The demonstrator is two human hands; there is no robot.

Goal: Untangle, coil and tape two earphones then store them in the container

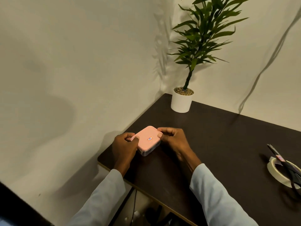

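A small clear container with a pink lid point(147, 138) rests on the dark table point(211, 136) near its left corner. My left hand point(124, 146) grips the container's left side, thumb on the lid. My right hand point(172, 139) holds its right side, fingers curled over the lid's side clip. The lid sits on the container. No earphones are visible; what the container holds is hidden. A roll of pale tape point(281, 172) lies at the right edge, with black scissors point(283, 163) resting across it.
A potted green plant in a white pot point(181, 101) stands at the table's far corner by the wall. The table's left edge runs close to my left hand. A cable hangs below the table near the front edge.
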